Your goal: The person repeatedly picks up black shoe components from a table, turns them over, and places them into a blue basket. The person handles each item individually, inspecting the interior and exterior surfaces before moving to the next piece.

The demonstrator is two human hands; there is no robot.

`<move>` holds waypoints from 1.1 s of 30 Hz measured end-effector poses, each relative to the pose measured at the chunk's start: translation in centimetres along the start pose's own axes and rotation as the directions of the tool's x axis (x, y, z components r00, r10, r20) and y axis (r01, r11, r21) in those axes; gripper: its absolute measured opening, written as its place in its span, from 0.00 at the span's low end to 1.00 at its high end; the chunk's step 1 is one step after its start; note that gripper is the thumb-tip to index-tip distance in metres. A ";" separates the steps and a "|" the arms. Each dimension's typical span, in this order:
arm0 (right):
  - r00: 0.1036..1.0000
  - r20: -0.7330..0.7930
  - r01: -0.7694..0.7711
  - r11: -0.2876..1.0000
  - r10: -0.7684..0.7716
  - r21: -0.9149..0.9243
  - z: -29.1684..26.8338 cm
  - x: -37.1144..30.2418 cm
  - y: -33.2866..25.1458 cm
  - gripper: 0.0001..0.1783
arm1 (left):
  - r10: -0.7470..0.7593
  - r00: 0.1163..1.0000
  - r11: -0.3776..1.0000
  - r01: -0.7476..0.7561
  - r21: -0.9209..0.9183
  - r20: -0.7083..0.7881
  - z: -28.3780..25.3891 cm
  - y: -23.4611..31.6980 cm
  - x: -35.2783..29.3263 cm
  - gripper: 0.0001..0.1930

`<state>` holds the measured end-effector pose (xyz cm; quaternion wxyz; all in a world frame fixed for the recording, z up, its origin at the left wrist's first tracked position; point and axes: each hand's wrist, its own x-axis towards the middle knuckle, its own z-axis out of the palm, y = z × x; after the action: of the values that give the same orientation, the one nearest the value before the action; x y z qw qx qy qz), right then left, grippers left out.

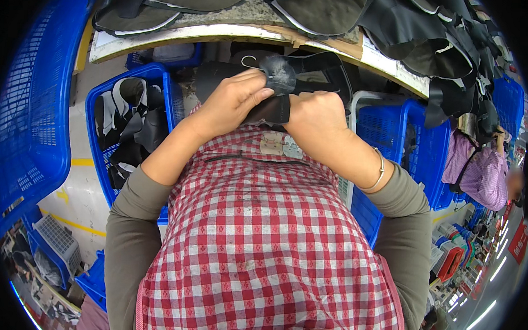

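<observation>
In front of my apron, a black leather-like piece [268, 111] stretches between my two hands. My left hand [234, 103] is closed, its thumb and fingers pinching the piece's upper left part. My right hand [319, 113] makes a fist around the piece's right side, with its fingertips hidden. Just above the hands sits a dark rounded pad [280, 73] with a whitish scuffed patch, close to my left fingertips. A thin pale hook-shaped strip [249, 61] curls beside it. More black material [317, 65] with a strap-like edge lies behind my right hand.
Ahead runs a worn bench edge [222, 32] piled with dark shoe-upper pieces [324, 13]. A blue crate [91, 112] of black and white pieces stands left; another blue crate [379, 125] stands right. A person in a pink checked shirt [479, 172] is at far right.
</observation>
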<state>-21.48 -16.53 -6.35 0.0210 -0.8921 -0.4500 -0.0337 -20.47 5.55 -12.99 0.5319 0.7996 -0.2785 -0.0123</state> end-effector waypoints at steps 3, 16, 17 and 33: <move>0.997 0.035 0.071 0.997 -0.072 0.029 0.2 -0.5 -1.2 0.02 | -0.129 0.989 0.991 0.131 -0.035 0.069 2.1 -0.6 0.5 0.10; 0.979 0.091 0.155 0.952 -0.184 0.262 1.9 3.1 5.2 0.10 | -0.363 0.931 0.817 0.339 -0.467 0.041 -0.7 3.7 0.9 0.20; 0.963 0.184 0.146 0.955 -0.197 0.258 2.1 3.3 5.7 0.10 | -0.292 0.956 0.907 0.270 -0.324 -0.018 0.2 3.8 -0.1 0.21; 0.923 0.384 -0.117 0.924 -0.034 0.363 2.6 2.5 7.2 0.17 | -0.165 0.980 0.974 0.179 -0.136 0.107 -1.6 1.2 0.1 0.11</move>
<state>-14.05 -18.64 -8.77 0.1054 -0.8697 -0.4240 0.2294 -20.37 6.50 -11.26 0.5718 0.7783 -0.2316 -0.1167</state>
